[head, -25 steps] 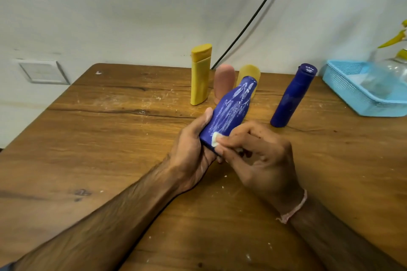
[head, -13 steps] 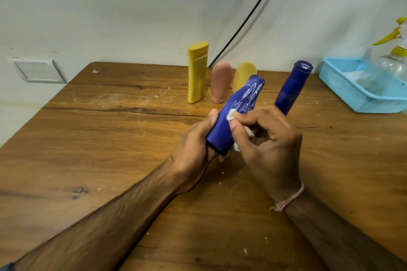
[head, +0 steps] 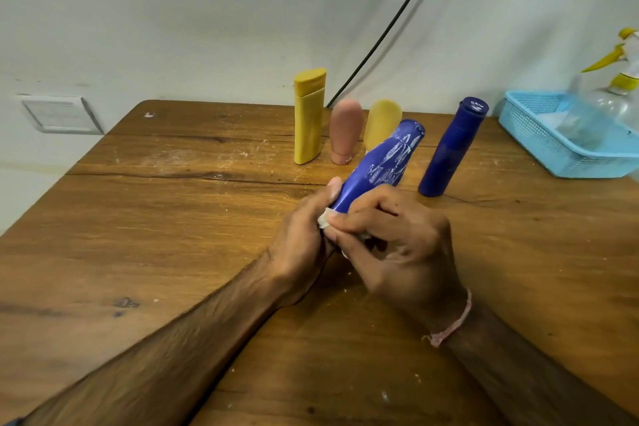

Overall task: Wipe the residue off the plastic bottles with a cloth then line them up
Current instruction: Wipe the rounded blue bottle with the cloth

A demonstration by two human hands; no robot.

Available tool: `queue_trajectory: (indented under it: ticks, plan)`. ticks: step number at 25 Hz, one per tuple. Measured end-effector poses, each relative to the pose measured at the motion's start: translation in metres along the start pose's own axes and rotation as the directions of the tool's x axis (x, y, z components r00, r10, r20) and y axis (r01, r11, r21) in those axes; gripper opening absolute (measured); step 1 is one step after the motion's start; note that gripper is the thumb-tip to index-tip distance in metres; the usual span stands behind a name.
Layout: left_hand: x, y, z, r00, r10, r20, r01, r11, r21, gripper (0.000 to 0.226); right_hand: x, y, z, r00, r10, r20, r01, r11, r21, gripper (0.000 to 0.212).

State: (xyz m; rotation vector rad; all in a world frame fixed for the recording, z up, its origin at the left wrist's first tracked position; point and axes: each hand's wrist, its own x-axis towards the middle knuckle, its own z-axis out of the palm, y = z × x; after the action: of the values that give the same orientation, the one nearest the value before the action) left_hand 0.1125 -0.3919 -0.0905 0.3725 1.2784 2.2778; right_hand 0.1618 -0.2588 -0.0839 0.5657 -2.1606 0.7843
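Note:
My left hand grips the lower end of a blue plastic bottle, tilted up and away, with white residue streaks on its upper half. My right hand pinches a small white cloth against the bottle's lower part, right beside my left thumb. Most of the cloth is hidden under my fingers. At the back stand a tall yellow bottle, a pink bottle and a rounded yellow bottle, close together. A second blue bottle stands to their right.
The wooden table carries white specks. A light blue plastic basket sits at the back right with a clear spray bottle in it. A black cable runs down the wall behind the bottles.
My right hand with the cloth went up the bottle half a second ago and is now back down at its lower end. The bottle stays tilted in my left hand.

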Motion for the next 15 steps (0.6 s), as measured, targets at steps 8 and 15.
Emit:
queue_trajectory:
  ticks: [8, 15]
  plan:
    - [-0.006, 0.004, 0.003, 0.999, 0.051, 0.015, -0.053, 0.947, 0.318, 0.051, 0.007, 0.01, -0.012, 0.996, -0.014, -0.087, 0.004, 0.993, -0.115, 0.009]
    - [-0.008, 0.006, 0.005, 1.0, 0.02, 0.012, -0.023, 0.92, 0.39, 0.047, 0.013, 0.024, -0.028, 0.976, 0.045, -0.212, -0.081, 0.983, -0.166, 0.011]
